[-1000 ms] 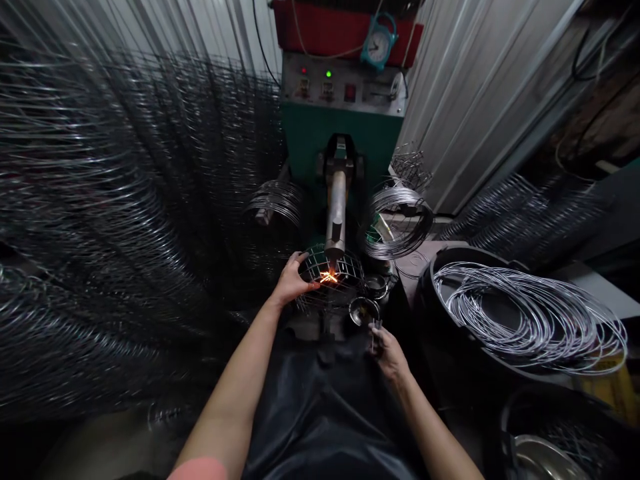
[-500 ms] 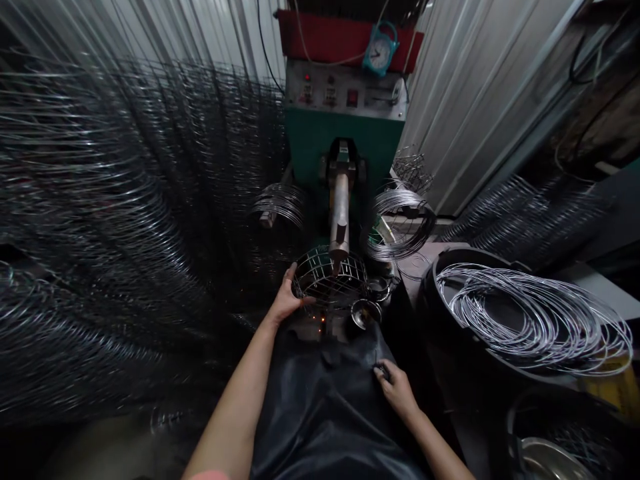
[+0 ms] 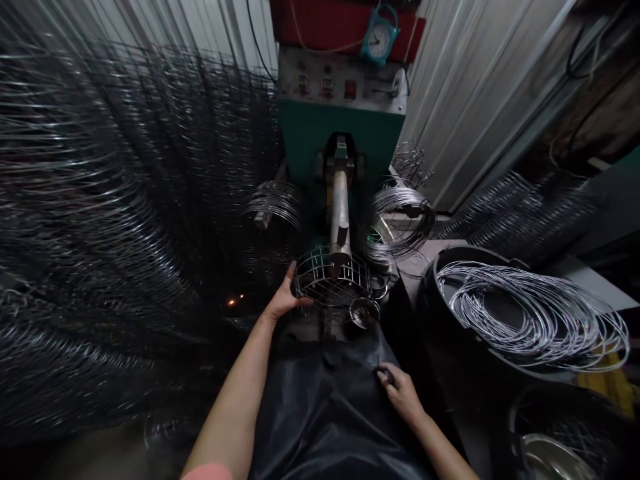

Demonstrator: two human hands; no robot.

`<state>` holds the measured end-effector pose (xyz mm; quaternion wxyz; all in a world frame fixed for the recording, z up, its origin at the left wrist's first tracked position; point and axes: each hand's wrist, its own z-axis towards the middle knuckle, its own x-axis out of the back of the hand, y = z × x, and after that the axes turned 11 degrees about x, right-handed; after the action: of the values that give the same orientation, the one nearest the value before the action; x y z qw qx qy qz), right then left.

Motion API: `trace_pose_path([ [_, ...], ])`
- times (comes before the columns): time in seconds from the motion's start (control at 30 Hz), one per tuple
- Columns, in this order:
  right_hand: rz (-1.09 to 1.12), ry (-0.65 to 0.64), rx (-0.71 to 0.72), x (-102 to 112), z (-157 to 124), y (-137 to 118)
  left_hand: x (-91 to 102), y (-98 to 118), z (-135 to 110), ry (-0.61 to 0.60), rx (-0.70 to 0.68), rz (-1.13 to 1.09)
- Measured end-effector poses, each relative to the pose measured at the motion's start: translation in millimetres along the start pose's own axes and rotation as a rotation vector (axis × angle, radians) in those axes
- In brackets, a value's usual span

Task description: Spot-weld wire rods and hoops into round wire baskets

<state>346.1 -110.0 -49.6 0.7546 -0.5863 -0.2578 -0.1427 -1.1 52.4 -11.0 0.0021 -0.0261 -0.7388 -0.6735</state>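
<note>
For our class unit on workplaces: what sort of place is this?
Probably a small wire-goods workshop: a green welding machine, a round wire basket under its arm, and coils of bright wire heaped on a black tub.

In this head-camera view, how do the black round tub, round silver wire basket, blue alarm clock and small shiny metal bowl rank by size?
Largest to smallest as they look:
1. black round tub
2. round silver wire basket
3. blue alarm clock and small shiny metal bowl: these look alike, so unranked.

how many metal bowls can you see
3. One small bowl sits at the near right edge of the wire basket, a second bowl is partly behind that basket's right side, and a larger bowl lies in the lower black tub. Others may be hidden.
</note>
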Motion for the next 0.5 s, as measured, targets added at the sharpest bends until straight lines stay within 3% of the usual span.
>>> trace_pose_path([
  [0.13,0.103,-0.055,-0.071,9,14,-20,-3.0,5,-17,0.093,0.01,-0.001],
  [0.27,0.258,-0.125,-0.073,29,33,-77,-3.0,29,-57,0.066,-0.055,0.18],
  [0.43,0.41,-0.489,0.05,48,72,-155,-19.4,71,-93,-0.002,-0.23,0.62],
  [0.5,0.411,-0.521,0.055,44,91,-169,-30.3,87,-97,0.006,-0.256,0.731],
])
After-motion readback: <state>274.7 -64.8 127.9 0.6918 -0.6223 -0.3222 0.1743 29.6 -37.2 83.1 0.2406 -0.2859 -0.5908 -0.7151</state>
